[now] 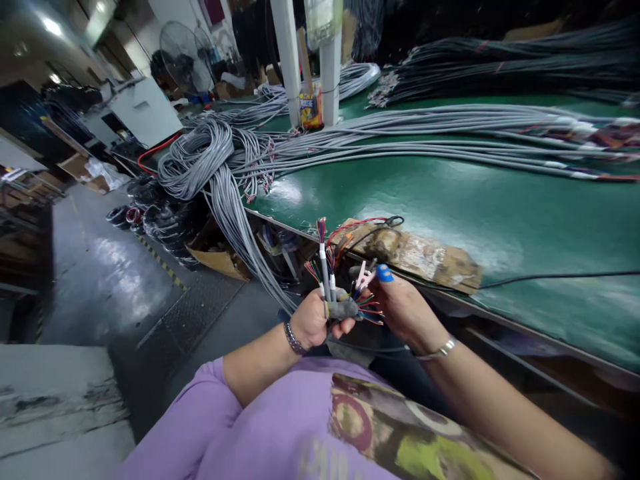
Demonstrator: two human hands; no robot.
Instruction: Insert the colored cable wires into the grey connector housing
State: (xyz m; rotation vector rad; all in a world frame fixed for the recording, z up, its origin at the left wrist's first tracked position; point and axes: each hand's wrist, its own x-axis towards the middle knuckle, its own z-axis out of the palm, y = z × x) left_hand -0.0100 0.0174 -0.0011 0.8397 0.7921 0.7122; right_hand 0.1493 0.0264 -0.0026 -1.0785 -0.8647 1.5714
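By the tabletop's (500,207) near edge, the left hand (311,319) clasps grey cables (325,275). Whether the right hand (407,308) pinches anything, I cannot tell.

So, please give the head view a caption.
Left hand grips gray cables with colored wire ends, right hand close by, beside a green table.

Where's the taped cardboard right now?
In the head view, right of centre, the taped cardboard lies along the near edge of the green bench, just beyond the right hand.
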